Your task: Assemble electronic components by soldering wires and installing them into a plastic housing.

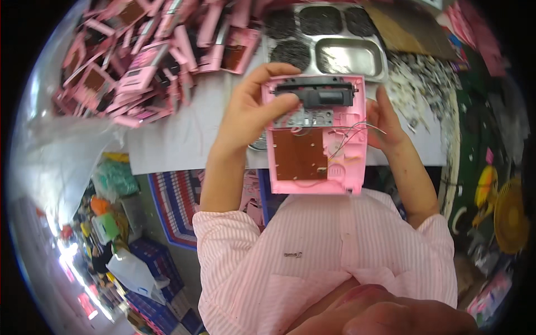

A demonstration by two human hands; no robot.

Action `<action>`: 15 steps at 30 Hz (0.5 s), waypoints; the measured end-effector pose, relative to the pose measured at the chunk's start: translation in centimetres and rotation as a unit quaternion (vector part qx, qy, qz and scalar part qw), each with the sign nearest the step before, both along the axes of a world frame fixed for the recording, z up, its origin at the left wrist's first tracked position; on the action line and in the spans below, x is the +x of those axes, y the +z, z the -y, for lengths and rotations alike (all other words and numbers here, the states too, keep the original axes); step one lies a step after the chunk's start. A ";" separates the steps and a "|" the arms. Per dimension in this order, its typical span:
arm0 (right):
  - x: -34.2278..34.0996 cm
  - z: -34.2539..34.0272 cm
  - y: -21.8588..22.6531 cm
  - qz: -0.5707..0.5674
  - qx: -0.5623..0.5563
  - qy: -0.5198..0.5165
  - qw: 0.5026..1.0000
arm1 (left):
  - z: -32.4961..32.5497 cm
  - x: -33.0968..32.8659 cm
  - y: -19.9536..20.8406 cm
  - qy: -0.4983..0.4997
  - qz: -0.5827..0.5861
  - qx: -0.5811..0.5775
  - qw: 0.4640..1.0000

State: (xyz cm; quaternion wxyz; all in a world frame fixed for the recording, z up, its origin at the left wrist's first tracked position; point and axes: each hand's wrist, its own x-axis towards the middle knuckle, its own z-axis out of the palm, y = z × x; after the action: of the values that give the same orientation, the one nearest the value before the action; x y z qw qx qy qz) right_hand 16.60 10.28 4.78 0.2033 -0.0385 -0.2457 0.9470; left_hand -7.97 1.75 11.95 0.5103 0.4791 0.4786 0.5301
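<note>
A pink plastic housing (349,176) is held up before my chest, its inner side toward me. Inside it are a brown circuit board (300,154), a black mechanism (326,97) across the top, a grey metal plate and loose thin wires. My left hand (245,106) grips its upper left side, thumb over the front at the black part and fingers behind the edge. Beside its right edge is my right hand (388,124), one digit stretched upward. Its other fingers are partly hidden behind the housing, and I cannot tell whether they touch it.
Many similar pink housings (139,72) are heaped at the back left of the white table (167,146). Behind my hands stands a steel compartment tray (353,58) of small dark parts. Small pale parts (419,89) are piled to its right, near cardboard (413,30). Below is a blue crate (162,206).
</note>
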 end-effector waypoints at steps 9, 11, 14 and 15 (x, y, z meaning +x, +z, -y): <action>3.4 0.1 -4.6 0.397 0.297 -0.268 0.826 | 1.2 7.6 -8.8 0.133 -0.439 0.165 0.873; 3.5 -0.9 -5.1 0.437 0.388 -0.261 0.768 | 3.2 8.6 -9.6 0.109 -0.381 0.202 0.896; 2.3 -1.2 -4.8 0.491 0.545 -0.276 0.621 | 5.4 8.6 -9.3 -0.057 -0.384 0.181 0.904; 2.0 -1.5 -5.3 0.498 0.586 -0.267 0.581 | 5.6 8.3 -10.1 -0.062 -0.414 0.197 0.886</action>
State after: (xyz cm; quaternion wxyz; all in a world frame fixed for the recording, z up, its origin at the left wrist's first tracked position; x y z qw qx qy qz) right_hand 18.63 11.83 -0.52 0.2711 -0.4410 -0.7883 0.3327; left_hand 0.37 -3.90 1.86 0.1927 0.7744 0.5018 0.3337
